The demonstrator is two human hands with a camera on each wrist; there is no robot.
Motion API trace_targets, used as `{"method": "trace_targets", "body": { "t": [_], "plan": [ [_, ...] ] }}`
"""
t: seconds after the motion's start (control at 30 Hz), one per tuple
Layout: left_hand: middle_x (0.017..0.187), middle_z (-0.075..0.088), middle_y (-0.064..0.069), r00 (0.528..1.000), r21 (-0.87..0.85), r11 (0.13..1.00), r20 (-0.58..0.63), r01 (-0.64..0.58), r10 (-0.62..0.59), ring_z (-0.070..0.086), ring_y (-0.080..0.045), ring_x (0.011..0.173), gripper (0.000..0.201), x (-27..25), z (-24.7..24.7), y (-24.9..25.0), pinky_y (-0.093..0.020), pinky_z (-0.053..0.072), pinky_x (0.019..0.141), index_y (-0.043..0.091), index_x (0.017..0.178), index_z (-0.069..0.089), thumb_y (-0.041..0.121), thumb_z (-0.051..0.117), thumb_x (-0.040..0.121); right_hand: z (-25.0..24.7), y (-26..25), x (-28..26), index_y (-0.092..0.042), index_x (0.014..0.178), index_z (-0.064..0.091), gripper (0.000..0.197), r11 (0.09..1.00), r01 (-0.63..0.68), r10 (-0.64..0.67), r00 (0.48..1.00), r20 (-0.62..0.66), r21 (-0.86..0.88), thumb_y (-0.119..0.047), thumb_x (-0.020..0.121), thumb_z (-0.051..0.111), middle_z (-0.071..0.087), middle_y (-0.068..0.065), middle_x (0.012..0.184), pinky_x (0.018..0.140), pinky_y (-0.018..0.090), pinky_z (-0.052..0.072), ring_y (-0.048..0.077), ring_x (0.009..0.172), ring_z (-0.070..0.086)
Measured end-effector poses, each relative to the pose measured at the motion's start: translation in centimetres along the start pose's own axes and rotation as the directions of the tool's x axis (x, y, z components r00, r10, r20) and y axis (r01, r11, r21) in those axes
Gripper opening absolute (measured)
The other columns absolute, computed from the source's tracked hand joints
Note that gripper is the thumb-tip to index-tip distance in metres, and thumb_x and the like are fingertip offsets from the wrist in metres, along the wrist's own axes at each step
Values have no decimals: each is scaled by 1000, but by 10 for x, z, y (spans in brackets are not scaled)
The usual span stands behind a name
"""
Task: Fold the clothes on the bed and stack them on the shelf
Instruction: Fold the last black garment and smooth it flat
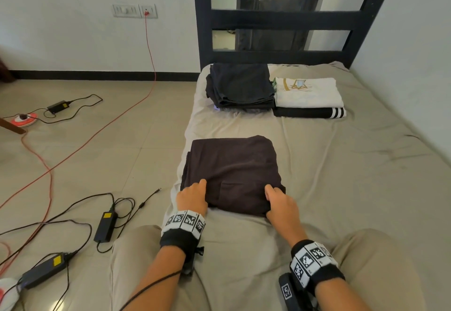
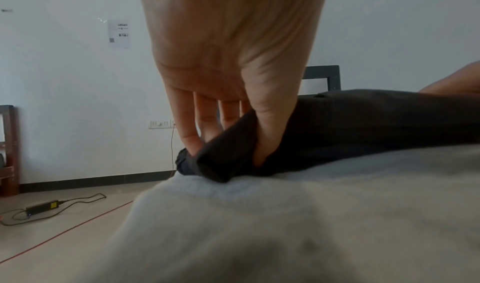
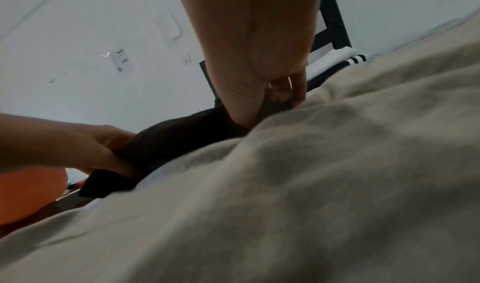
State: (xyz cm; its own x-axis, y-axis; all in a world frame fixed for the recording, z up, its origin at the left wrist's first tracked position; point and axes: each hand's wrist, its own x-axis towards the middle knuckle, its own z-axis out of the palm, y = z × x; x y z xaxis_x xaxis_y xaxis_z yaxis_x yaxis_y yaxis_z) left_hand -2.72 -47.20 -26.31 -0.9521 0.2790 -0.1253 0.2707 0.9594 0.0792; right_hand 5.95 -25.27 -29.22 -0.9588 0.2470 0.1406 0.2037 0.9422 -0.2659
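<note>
A folded dark brown garment (image 1: 231, 171) lies on the beige bed sheet (image 1: 341, 164) right in front of me. My left hand (image 1: 192, 196) grips its near left corner, with the thumb under the fold and the fingers over it (image 2: 226, 143). My right hand (image 1: 280, 201) grips the near right corner in the same way (image 3: 272, 102). Further up the bed sit two stacks of folded clothes: a dark grey one (image 1: 241, 86) and, to its right, a white printed shirt (image 1: 307, 92) on top of a black piece with white stripes (image 1: 310, 112).
A dark headboard frame (image 1: 280, 17) stands at the bed's far end and a white wall (image 1: 415, 54) runs along the right. On the tiled floor to the left lie power adapters (image 1: 106, 225), black cables and an orange cord (image 1: 97, 132). My knees in beige trousers (image 1: 146, 274) frame the near edge.
</note>
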Motion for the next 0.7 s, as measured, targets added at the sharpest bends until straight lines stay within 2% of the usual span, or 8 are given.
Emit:
{"method": "trace_targets", "body": {
  "t": [0.1, 0.17, 0.27, 0.3, 0.4, 0.47, 0.57, 0.7],
  "plan": [
    [107, 61, -5, 998, -33, 999, 62, 14, -12, 61, -26, 97, 27, -2, 0, 3, -34, 48, 84, 15, 116, 42, 10, 49, 90, -6, -4, 1, -14, 106, 48, 31, 999, -40, 43, 993, 105, -36, -1, 79, 59, 55, 7, 89, 57, 30, 33, 31, 76, 59],
    [106, 60, -6, 989, -68, 998, 145, 14, -4, 60, -26, 98, 26, 1, -3, -2, -34, 49, 83, 15, 112, 42, 13, 53, 89, -16, -2, 7, -16, 98, 41, 27, 999, -36, 28, 964, 263, 25, -10, 80, 61, 52, 4, 86, 55, 27, 31, 27, 79, 57],
    [99, 58, -1, 937, -334, 943, 333, 14, 105, 59, -18, 91, 36, 14, -22, -19, -28, 47, 83, 22, 99, 48, 28, 76, 77, -47, 14, 25, -18, 96, 54, 36, 909, -248, 18, 826, 563, 335, -35, 76, 77, 63, 2, 79, 62, 24, 44, 14, 68, 60],
    [97, 59, 0, 937, -491, 871, 300, -11, 181, 58, -13, 84, 36, 17, -33, -23, -25, 46, 81, 24, 98, 53, 28, 80, 75, -56, 18, 31, -19, 98, 59, 36, 868, -294, 1, 807, 590, 401, -39, 76, 79, 67, 3, 82, 65, 25, 48, 13, 67, 63],
    [102, 59, 1, 972, -698, 691, -29, -188, 234, 58, -9, 78, 37, 28, -61, -23, -25, 49, 83, 27, 108, 59, 23, 79, 78, -63, 26, 47, -19, 108, 59, 40, 912, -215, 41, 895, 445, 349, -27, 76, 81, 63, 4, 101, 79, 27, 48, 21, 90, 63],
    [120, 56, 1, 948, -648, 704, -90, -289, 306, 57, -11, 102, 51, 40, -70, -16, -33, 45, 100, 27, 124, 55, 25, 78, 79, -58, 22, 57, -19, 132, 45, 74, 968, -128, 33, 917, 398, 215, -20, 70, 85, 47, 5, 130, 97, 33, 45, 23, 117, 51],
    [158, 20, -1, 897, -389, 863, 167, -322, 410, 19, -21, 145, 100, 64, -64, -3, -41, 16, 120, 23, 151, 24, 36, 83, 72, -51, 10, 76, -23, 155, 6, 123, 993, -69, 5, 835, 551, 95, -14, 64, 89, 2, 2, 161, 116, 42, 27, 26, 147, 14],
    [159, -23, 1, 847, 23, 962, 480, -271, 228, -19, -27, 146, 141, 85, -32, -6, -53, -4, 118, 21, 152, -18, 55, 84, 60, -38, 3, 88, -28, 150, -22, 147, 994, 22, 67, 642, 764, -106, -21, 59, 93, -32, 0, 156, 120, 51, 11, 25, 145, -24]
  ]
}}
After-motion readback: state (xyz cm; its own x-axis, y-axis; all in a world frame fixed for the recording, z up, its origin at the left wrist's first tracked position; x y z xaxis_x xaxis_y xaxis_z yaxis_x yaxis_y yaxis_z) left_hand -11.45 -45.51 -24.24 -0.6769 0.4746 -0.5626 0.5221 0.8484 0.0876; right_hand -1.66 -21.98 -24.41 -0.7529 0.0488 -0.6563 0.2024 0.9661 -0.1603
